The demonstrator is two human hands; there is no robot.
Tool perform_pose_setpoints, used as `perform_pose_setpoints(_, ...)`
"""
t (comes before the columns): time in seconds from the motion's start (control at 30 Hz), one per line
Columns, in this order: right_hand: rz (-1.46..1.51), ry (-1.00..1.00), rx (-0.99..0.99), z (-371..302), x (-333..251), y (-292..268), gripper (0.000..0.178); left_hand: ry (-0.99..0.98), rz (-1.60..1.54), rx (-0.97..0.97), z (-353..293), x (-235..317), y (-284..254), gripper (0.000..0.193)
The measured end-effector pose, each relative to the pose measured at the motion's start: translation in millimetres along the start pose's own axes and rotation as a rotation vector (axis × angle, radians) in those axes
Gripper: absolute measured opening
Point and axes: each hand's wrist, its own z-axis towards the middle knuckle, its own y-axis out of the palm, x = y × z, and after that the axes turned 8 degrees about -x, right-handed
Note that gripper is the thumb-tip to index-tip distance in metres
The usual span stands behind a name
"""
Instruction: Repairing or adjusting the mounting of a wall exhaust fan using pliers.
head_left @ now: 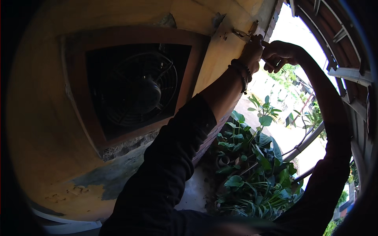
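Note:
Both arms reach up to the far corner of the yellow wall (pixel 220 55). My left hand (pixel 251 52), with dark bead bracelets (pixel 241 72) at its wrist, is closed right at the wall edge, by a small dark fitting (pixel 241 34). What its fingers hold is hidden in shadow. Against it on the right is my right hand (pixel 281 54), bent at the wrist. Its thumb and forefinger come together beside the left fingers, while the others curl loosely below. Anything between them is too dark to name.
An exhaust fan (pixel 147 94) sits in a brown wooden frame (pixel 91 106) in the wall to the left. Leafy green plants (pixel 252 169) grow below my hands. Roof beams (pixel 348 43) curve overhead at the right, and a pale pole (pixel 311 141) slants behind the plants.

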Motion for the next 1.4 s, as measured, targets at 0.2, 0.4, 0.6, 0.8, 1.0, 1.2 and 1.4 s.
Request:
perform_pose_setpoints(0.2,0.059,-0.014,0.003,1.3,3.0,10.9,0.029,-0.044,-0.028,-0.135,5.6,-3.8,-11.4,0.04)
perform_pose_setpoints(0.4,0.003,-0.009,-0.194,-5.2,-14.7,-20.4,0.047,-0.031,0.037,-0.173,7.2,7.6,-7.8,0.047)
perform_pose_setpoints(0.6,-0.092,0.049,-0.208,-4.1,-37.3,-24.5,0.044,0.027,-0.101,-0.161,-2.0,19.5,2.2,0.04)
perform_pose_setpoints(0.8,0.068,-0.024,0.03,-9.6,-19.2,24.7,0.038,0.024,-0.111,-0.111,1.9,-0.3,-12.6,0.031)
perform_pose_setpoints(1.0,0.314,-0.138,0.034,27.8,35.8,46.0,0.035,-0.082,0.129,-0.01,-11.8,-10.6,-16.9,0.038)
perform_pose_setpoints(1.2,0.515,-0.303,0.077,69.9,65.4,91.9,0.035,-0.07,0.327,-0.004,-8.9,-28.3,-50.2,0.046)
perform_pose_setpoints(1.4,0.624,-0.687,0.187,116.5,50.4,123.1,0.037,0.037,0.993,0.197,1.9,-7.9,-68.0,0.072)
